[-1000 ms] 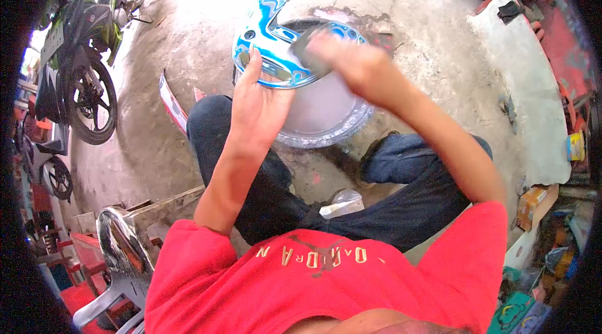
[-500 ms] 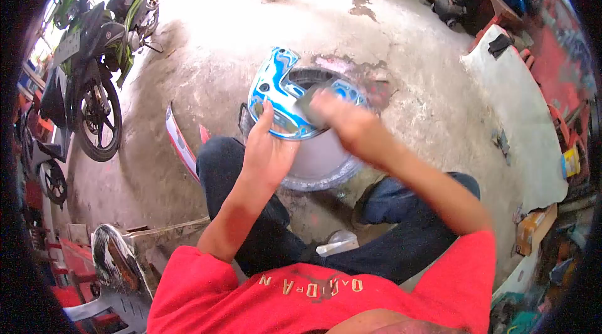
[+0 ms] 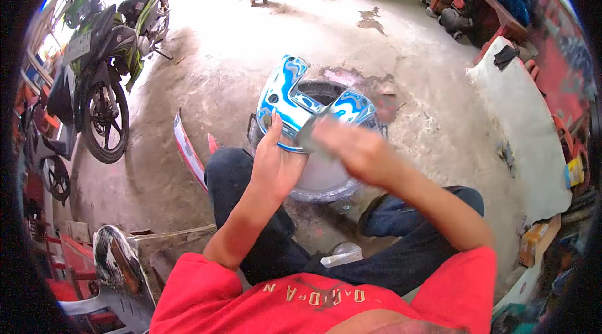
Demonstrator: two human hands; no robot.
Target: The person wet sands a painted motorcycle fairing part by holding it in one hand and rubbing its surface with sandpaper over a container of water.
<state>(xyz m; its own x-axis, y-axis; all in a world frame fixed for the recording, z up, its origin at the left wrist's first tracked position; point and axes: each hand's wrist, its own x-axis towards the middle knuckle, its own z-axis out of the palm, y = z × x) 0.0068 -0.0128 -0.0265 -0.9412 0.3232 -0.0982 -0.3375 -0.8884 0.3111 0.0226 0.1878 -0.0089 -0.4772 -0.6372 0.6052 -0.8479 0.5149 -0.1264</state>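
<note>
My left hand [image 3: 276, 161] holds a curved, blue-and-white patterned motorcycle body panel [image 3: 285, 99] from below, with the thumb on its near edge. My right hand [image 3: 360, 149] is closed on a piece of dark grey sandpaper [image 3: 307, 133], pressed to the panel's near side; the hand is slightly blurred. Below the panel stands a round dark basin [image 3: 329, 195] of cloudy grey liquid, partly hidden by the panel and my hands.
A red-and-white panel piece [image 3: 188, 149] lies on the floor to the left. A green-and-black motorcycle [image 3: 103, 77] is parked at the upper left. A large whitish panel [image 3: 523, 127] and a cardboard box [image 3: 537, 237] are on the right. A small white object [image 3: 343, 254] lies between my legs.
My right hand has moved the sandpaper slightly toward me along the panel. The whole view has shifted a little, so everything appears lower and further right. My left hand keeps its hold.
</note>
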